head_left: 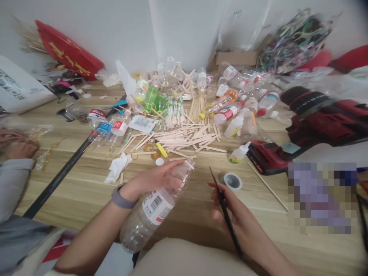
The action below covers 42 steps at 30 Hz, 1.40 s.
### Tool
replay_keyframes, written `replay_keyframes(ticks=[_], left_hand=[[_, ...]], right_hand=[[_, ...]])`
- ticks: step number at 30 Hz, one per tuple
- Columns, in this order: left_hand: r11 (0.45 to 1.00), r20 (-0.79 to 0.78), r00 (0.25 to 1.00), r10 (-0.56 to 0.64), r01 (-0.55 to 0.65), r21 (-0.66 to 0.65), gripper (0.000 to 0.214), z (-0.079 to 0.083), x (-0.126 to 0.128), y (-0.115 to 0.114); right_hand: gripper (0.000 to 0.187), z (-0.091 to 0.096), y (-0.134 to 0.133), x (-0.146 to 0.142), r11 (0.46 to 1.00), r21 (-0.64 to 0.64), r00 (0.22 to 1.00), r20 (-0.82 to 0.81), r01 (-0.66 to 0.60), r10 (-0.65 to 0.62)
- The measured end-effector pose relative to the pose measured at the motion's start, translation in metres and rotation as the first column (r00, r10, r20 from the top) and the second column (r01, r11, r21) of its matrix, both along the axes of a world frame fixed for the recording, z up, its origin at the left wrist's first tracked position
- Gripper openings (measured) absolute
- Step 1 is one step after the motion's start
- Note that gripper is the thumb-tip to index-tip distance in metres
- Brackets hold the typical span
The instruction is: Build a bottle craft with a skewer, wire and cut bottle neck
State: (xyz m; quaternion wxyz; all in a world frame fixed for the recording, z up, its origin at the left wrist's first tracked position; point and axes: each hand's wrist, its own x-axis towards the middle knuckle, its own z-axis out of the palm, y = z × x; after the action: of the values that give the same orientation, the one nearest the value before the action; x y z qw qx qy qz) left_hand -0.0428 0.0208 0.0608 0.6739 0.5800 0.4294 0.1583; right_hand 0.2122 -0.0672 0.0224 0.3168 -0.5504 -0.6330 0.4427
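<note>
My left hand (pixel 152 177) is wrapped over the upper part of a clear plastic bottle (pixel 136 224) with a white barcode label. The bottle lies slanted over the table's near edge, its neck end pointing away from me to the right. In my right hand (pixel 244 218) is a slim black pointed tool (pixel 223 203), tip up and away; its exact kind cannot be made out. This tool is apart from the bottle. A small round cup with dark contents (pixel 232 181) stands just beyond my right hand. A white bottle cap (pixel 159 161) lies beyond my left hand.
Wooden craft sticks (pixel 184 138) lie heaped mid-table, with a yellow highlighter (pixel 161 148) and a glue bottle (pixel 239 153) nearby. Several plastic bottles (pixel 230 115) crowd behind. A red-black power drill (pixel 304 126) stands at right. Another person's hands (pixel 17 145) are at left.
</note>
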Motion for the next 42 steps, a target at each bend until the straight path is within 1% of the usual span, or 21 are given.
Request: replay_keyframes(ticks=[2,5,6,8,11,12,14,16,18,19,22,25,26,28,31,33,36,38,40,42], left_hand=[[0.992,0.167,0.985,0.038,-0.018,-0.121,0.083,-0.009,0.003,-0.003],[0.967,0.366,0.928,0.070,0.027,-0.252,0.080,-0.020,0.009,-0.006],[0.959,0.418,0.906,0.071,0.053,-0.278,0.077,-0.023,0.011,-0.006],[0.946,0.496,0.865,0.069,0.102,-0.309,0.072,-0.030,0.014,-0.006],[0.942,0.560,0.827,0.057,0.141,-0.305,0.069,-0.039,0.016,-0.004],[0.943,0.570,0.819,0.060,0.140,-0.301,0.068,-0.042,0.016,-0.003],[0.944,0.588,0.805,0.080,0.128,-0.304,0.064,-0.047,0.015,-0.002],[0.940,0.593,0.796,0.120,0.102,-0.326,0.060,-0.051,0.014,-0.002],[0.934,0.590,0.795,0.144,0.087,-0.346,0.058,-0.053,0.012,-0.003],[0.932,0.588,0.795,0.151,0.083,-0.352,0.058,-0.054,0.012,-0.003],[0.935,0.593,0.789,0.160,0.072,-0.349,0.059,-0.053,0.011,-0.004],[0.946,0.591,0.790,0.165,0.043,-0.322,0.059,-0.051,0.010,-0.006],[0.948,0.589,0.792,0.161,0.042,-0.316,0.059,-0.050,0.010,-0.006],[0.948,0.589,0.792,0.160,0.042,-0.314,0.058,-0.050,0.010,-0.007],[0.948,0.606,0.778,0.164,0.047,-0.316,0.055,-0.050,0.011,-0.008],[0.952,0.622,0.767,0.159,0.048,-0.302,0.054,-0.051,0.012,-0.008],[0.955,0.624,0.767,0.150,0.051,-0.292,0.056,-0.051,0.013,-0.007],[0.949,0.620,0.769,0.155,0.060,-0.311,0.056,-0.051,0.013,-0.006],[0.941,0.622,0.766,0.165,0.067,-0.332,0.057,-0.052,0.014,-0.006],[0.937,0.621,0.766,0.166,0.072,-0.340,0.058,-0.053,0.013,-0.006]], right_hand=[[0.062,-0.001,-0.002,0.001,0.995,-0.091,0.996,-0.078,0.043,-0.050],[0.057,0.005,-0.001,0.002,0.984,-0.179,0.972,-0.232,0.004,-0.047],[0.054,0.007,0.000,0.002,0.979,-0.204,0.959,-0.279,-0.010,-0.048],[0.048,0.011,0.003,-0.001,0.973,-0.230,0.931,-0.353,0.011,-0.093],[0.044,0.007,0.008,-0.007,0.970,-0.205,0.898,-0.392,0.127,-0.201],[0.041,0.003,0.009,-0.008,0.972,-0.174,0.908,-0.361,0.157,-0.211],[0.035,-0.004,0.010,-0.008,0.980,-0.061,0.955,-0.221,0.188,-0.197],[0.041,-0.009,0.010,-0.007,0.979,0.097,0.983,-0.021,0.182,-0.181],[0.053,-0.010,0.010,-0.005,0.957,0.235,0.969,0.141,0.168,-0.204],[0.056,-0.009,0.011,-0.005,0.947,0.280,0.956,0.200,0.154,-0.214],[0.057,-0.002,0.015,-0.005,0.912,0.397,0.918,0.315,0.101,-0.239],[0.050,0.003,0.021,-0.007,0.853,0.513,0.897,0.327,0.096,-0.298],[0.047,0.004,0.022,-0.008,0.836,0.540,0.894,0.322,0.097,-0.312],[0.042,0.005,0.023,-0.010,0.825,0.561,0.891,0.335,0.070,-0.305],[0.037,0.007,0.024,-0.015,0.823,0.567,0.880,0.402,-0.021,-0.254],[0.035,0.010,0.024,-0.019,0.793,0.597,0.844,0.481,-0.117,-0.238],[0.041,0.013,0.026,-0.024,0.712,0.648,0.750,0.606,-0.271,-0.266],[0.046,0.014,0.028,-0.026,0.677,0.660,0.696,0.652,-0.325,-0.301],[0.048,0.013,0.029,-0.027,0.667,0.662,0.670,0.670,-0.343,-0.320],[0.047,0.012,0.029,-0.026,0.675,0.655,0.665,0.675,-0.340,-0.320]])
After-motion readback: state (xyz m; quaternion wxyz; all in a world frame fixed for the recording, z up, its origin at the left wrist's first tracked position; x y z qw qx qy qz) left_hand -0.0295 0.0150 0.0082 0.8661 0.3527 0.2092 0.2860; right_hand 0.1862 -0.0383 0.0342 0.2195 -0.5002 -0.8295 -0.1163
